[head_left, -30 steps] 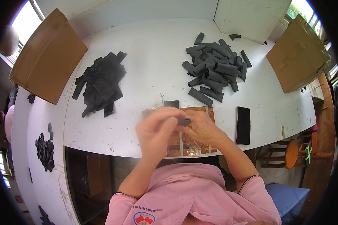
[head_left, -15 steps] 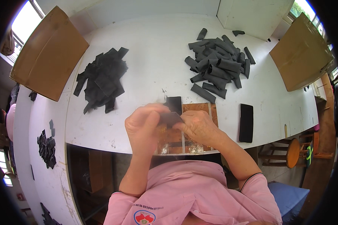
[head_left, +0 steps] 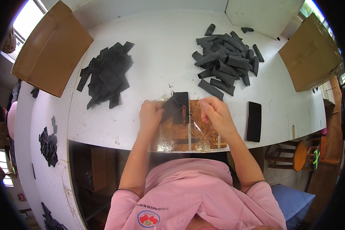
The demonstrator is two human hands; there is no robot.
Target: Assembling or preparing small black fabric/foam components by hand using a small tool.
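My left hand (head_left: 150, 117) is closed on the edge of a dark grey fabric piece (head_left: 168, 110), which slants up to the right. That piece meets a black rectangular piece (head_left: 181, 100) lying on a brown board (head_left: 203, 134) with tape strips. A thin reddish-brown strip (head_left: 184, 115) stands against the black piece's right side; its kind is unclear. To the right, above the board, my right hand (head_left: 215, 117) is closed with fingers curled, apart from the fabric. Whatever it may pinch is too small to make out.
Flat dark fabric pieces (head_left: 107, 76) lie heaped at left, dark tube-shaped pieces (head_left: 226, 57) at back right. A black phone-like slab (head_left: 253, 122) rests right of the board. Cardboard boxes (head_left: 51, 50) (head_left: 312, 53) flank the table; a wooden stool (head_left: 298, 156) stands lower right.
Both hands were together over the board on a dark piece. Now they are apart: the right hand has moved right, off the piece, while the left keeps hold. The black piece shows more fully.
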